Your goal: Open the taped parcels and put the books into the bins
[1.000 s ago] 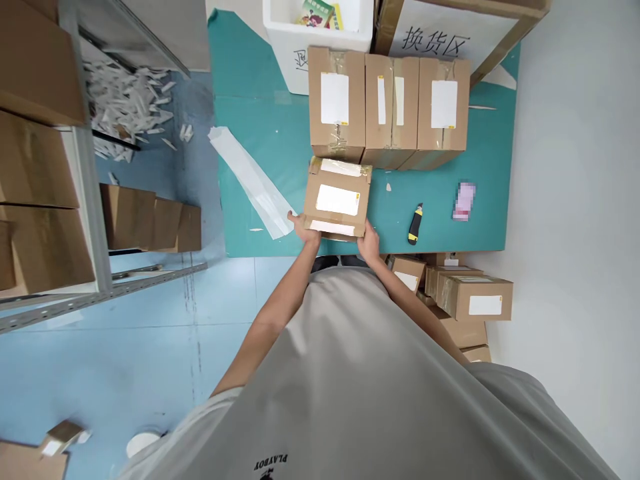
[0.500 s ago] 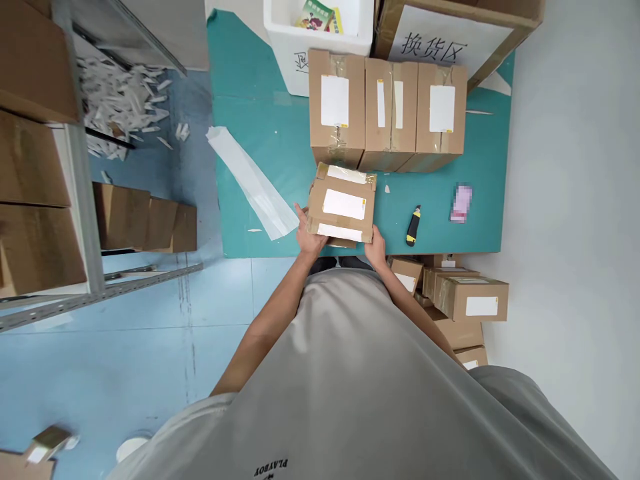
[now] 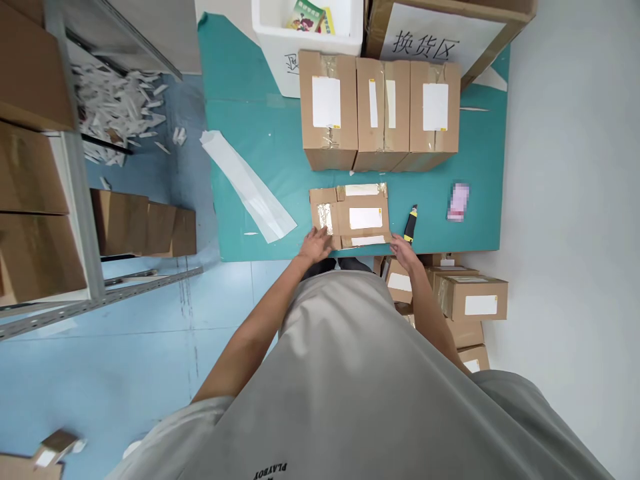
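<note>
A flattened cardboard box with white labels and shiny tape lies near the front edge of the green table. My left hand rests on its lower left part, fingers stretched over the cardboard. At the lower right corner, my right hand holds the edge between thumb and fingers; part of this grip is hidden. Just beyond that hand is a black and yellow utility knife. Left of the cardboard lies a long white paper strip.
Several closed cartons, one of them the left carton, stand in a row behind. A white bin and a large labelled box are at the back. A blurred pink item lies right. Stacked boxes sit below the table's right side.
The cardboard box, folded and held up before, now lies flattened and spread out on the table. My left hand has shifted onto its lower left part; my right hand has moved right with its corner.
</note>
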`<control>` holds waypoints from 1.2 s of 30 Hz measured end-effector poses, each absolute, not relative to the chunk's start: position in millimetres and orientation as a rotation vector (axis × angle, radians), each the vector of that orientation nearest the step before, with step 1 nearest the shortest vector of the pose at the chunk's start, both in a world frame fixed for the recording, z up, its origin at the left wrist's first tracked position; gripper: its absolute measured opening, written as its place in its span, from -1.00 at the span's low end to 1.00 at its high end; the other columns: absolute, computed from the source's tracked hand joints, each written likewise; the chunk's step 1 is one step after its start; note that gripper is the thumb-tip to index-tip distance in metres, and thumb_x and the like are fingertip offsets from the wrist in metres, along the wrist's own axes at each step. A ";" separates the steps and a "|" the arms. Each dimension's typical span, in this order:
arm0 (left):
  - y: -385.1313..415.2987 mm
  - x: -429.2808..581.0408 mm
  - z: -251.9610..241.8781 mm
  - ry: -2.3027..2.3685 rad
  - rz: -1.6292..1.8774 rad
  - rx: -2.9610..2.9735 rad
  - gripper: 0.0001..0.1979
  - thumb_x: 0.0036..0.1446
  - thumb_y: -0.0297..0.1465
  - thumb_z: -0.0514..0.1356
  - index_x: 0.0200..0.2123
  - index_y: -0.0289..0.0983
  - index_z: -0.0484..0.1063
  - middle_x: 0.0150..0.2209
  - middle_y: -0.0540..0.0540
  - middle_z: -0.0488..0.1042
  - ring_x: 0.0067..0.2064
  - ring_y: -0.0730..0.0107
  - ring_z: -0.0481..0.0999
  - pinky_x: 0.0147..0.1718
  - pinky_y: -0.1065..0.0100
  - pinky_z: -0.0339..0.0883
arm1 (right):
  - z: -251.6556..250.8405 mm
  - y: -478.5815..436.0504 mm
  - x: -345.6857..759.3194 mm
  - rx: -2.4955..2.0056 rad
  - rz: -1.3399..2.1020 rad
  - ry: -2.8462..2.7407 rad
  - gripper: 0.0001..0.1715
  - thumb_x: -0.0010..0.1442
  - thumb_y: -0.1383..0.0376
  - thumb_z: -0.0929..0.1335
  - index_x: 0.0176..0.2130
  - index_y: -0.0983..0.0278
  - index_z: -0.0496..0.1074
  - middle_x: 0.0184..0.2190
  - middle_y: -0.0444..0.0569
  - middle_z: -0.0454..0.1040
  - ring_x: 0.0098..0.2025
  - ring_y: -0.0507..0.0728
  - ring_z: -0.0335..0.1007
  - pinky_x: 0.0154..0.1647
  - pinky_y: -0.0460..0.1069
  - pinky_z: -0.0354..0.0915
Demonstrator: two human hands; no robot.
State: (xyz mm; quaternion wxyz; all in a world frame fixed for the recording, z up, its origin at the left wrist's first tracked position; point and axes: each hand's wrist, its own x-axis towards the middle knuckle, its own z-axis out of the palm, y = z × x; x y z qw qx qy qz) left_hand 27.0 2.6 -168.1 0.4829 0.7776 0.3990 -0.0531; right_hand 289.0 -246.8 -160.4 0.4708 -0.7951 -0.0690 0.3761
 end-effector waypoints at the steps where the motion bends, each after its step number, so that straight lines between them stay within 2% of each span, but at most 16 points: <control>1: 5.1 32.6 -170.1 1.064 -0.047 1.814 -0.50 0.02 -0.45 0.41 0.09 -0.21 0.61 0.45 -0.36 0.42 0.56 -0.33 0.27 0.58 -0.20 0.08 | -162.4 -242.8 289.9 -1.950 0.913 -0.102 -0.48 0.18 0.03 0.48 0.05 0.24 0.58 -0.06 0.11 0.72 0.01 0.24 0.67 0.10 0.11 0.60; 5: 14.8 54.4 -175.7 1.434 0.128 1.586 -0.44 0.07 -0.38 0.44 0.14 -0.29 0.45 0.26 -0.46 0.50 0.45 -0.25 0.41 0.46 -0.17 0.27 | -171.7 -211.7 288.0 -1.980 0.856 0.037 -0.39 0.20 0.08 0.51 0.13 0.34 0.55 0.09 0.29 0.71 0.13 0.32 0.65 0.21 0.18 0.56; 8: 19.7 60.7 -173.2 1.521 0.135 1.416 -0.59 0.10 -0.28 0.47 -0.04 -0.26 0.46 -0.07 -0.32 0.61 0.19 -0.22 0.62 0.24 -0.13 0.47 | -171.6 -198.8 287.4 -1.969 0.807 0.058 -0.47 0.20 0.14 0.48 0.10 0.33 0.53 0.13 0.28 0.71 0.16 0.29 0.65 0.25 0.15 0.55; 10: 20.9 55.9 -165.8 1.479 0.147 1.330 -0.65 0.10 -0.24 0.48 -0.16 -0.22 0.44 -0.17 -0.24 0.63 0.03 -0.09 0.69 0.11 -0.01 0.54 | -166.8 -202.9 287.4 -1.957 0.804 0.054 -0.49 0.19 0.09 0.47 0.06 0.28 0.52 0.10 0.22 0.72 0.12 0.27 0.68 0.21 0.14 0.58; 13: 20.5 32.0 -146.7 1.363 0.203 1.216 -0.54 0.05 -0.16 0.54 -0.15 -0.20 0.42 -0.15 -0.19 0.68 -0.04 0.04 0.71 0.01 0.09 0.59 | -155.8 -216.8 284.5 -1.884 0.834 0.005 -0.40 0.11 -0.05 0.52 0.02 0.23 0.51 0.01 0.14 0.75 0.04 0.28 0.71 0.09 0.13 0.63; 17: 20.9 -25.9 -117.1 1.149 0.368 1.013 -0.28 -0.08 -0.05 0.65 0.02 -0.22 0.45 -0.09 -0.21 0.73 -0.02 -0.03 0.73 0.01 0.02 0.63 | -139.8 -208.5 272.0 -1.682 0.958 -0.145 -0.30 0.04 -0.13 0.58 0.03 0.17 0.51 0.02 0.03 0.76 0.03 0.24 0.71 0.10 0.12 0.62; 20: 24.9 -77.0 -102.7 1.175 0.530 0.901 -0.22 -0.12 -0.07 0.70 0.09 -0.22 0.50 -0.08 -0.21 0.74 -0.02 -0.01 0.75 -0.01 0.08 0.65 | -125.3 -169.4 254.8 -1.608 1.059 -0.297 -0.35 0.11 -0.15 0.58 0.05 0.13 0.54 0.05 0.00 0.74 0.08 0.23 0.70 0.10 0.08 0.61; 24: 34.7 -142.8 -100.6 1.279 0.832 0.695 -0.32 -0.12 -0.18 0.72 0.02 -0.19 0.54 -0.10 -0.14 0.76 -0.01 0.11 0.77 0.00 0.22 0.66 | -101.3 -97.5 217.5 -1.514 1.243 -0.474 -0.34 0.26 -0.25 0.51 0.12 0.09 0.56 0.08 -0.03 0.71 0.06 0.20 0.70 0.01 0.04 0.63; 28: 46.4 -204.9 -113.4 1.332 1.072 0.461 -0.46 0.01 -0.35 0.67 0.01 -0.16 0.57 -0.05 -0.07 0.77 0.00 0.23 0.78 0.03 0.32 0.67 | -88.8 -34.6 158.8 -1.452 1.441 -0.640 -0.29 0.30 -0.32 0.49 0.15 0.09 0.55 0.13 0.01 0.71 0.05 0.17 0.72 0.09 0.06 0.62; 33: 60.9 -286.0 -144.2 1.321 1.200 0.175 -0.77 0.24 -0.50 0.50 -0.08 -0.23 0.59 -0.07 -0.08 0.77 -0.08 0.37 0.77 -0.05 0.45 0.66 | -108.9 14.3 68.2 -1.594 1.458 -0.802 -0.26 0.25 -0.32 0.53 0.08 0.16 0.58 0.06 0.09 0.74 0.02 0.19 0.73 0.08 0.09 0.61; 36: 68.5 -340.5 -166.6 1.327 1.232 0.024 -0.82 0.31 -0.55 0.43 -0.07 -0.24 0.59 -0.08 -0.07 0.76 -0.11 0.42 0.76 -0.06 0.46 0.66 | -126.1 31.6 18.8 -1.741 1.409 -0.772 -0.32 0.25 -0.28 0.53 0.02 0.18 0.59 0.01 0.08 0.76 -0.02 0.18 0.73 0.06 0.09 0.61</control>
